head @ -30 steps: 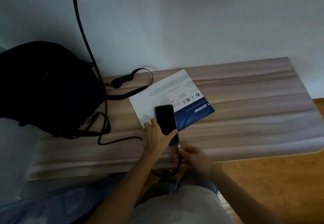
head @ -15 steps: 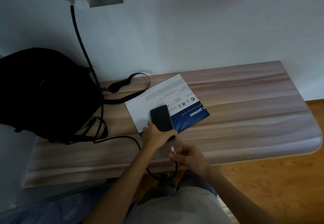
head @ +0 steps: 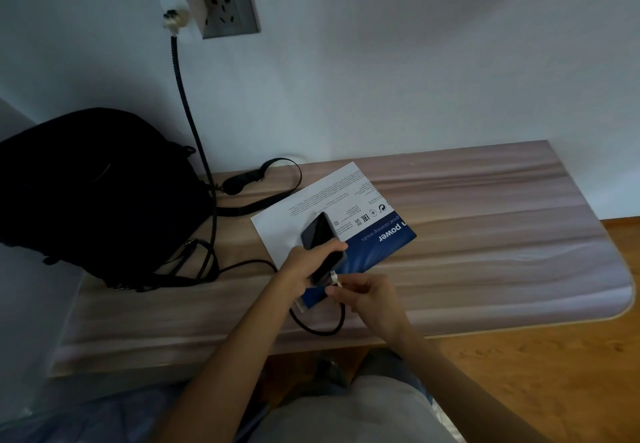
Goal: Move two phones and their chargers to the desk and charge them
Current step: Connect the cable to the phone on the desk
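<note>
Now left hand [head: 304,267] grip clamped on phone [head: 323,245], tilted up, right hand [head: 369,295] pinching plug [head: 335,278] closer.

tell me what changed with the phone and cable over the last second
The left hand tilted the phone up off the leaflet, bottom end toward the right hand. The right hand brought the cable's white plug up to that end; whether it is in cannot be told. Both grips, the bag and the wall charger stayed.
</note>
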Action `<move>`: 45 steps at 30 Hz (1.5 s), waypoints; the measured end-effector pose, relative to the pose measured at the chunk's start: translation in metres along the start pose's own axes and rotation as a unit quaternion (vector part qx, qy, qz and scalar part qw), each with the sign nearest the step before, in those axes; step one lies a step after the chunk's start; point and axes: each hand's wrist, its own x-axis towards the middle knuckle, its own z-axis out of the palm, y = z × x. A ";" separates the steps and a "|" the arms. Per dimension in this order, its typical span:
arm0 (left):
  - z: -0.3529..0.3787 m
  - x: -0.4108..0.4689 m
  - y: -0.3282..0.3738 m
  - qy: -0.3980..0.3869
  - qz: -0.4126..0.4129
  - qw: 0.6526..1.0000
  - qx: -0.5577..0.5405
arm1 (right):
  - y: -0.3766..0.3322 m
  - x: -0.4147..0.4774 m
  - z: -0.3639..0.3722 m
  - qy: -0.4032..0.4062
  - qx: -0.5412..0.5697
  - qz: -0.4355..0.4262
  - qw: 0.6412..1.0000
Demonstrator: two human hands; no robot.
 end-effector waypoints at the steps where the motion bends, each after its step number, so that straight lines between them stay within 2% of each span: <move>1: 0.000 0.000 0.000 0.001 0.002 1.000 -0.001 | -0.001 0.001 0.000 0.003 -0.003 -0.002 1.000; 18: -0.003 -0.007 0.004 0.035 0.052 0.998 -0.029 | -0.011 0.009 0.008 0.011 -0.040 -0.005 0.999; 23: -0.003 -0.005 0.000 0.089 0.101 0.991 0.020 | -0.008 0.015 0.010 0.014 -0.039 0.026 0.999; 28: -0.004 -0.007 -0.001 0.105 0.127 0.984 0.066 | -0.005 0.024 0.012 0.015 -0.043 0.055 0.997; 40: -0.016 -0.006 -0.011 0.118 0.122 0.982 0.084 | 0.002 0.034 0.022 0.006 -0.065 0.059 0.996; 45: -0.019 0.000 -0.020 0.127 0.112 0.976 0.140 | 0.010 0.035 0.024 -0.043 -0.107 0.083 0.990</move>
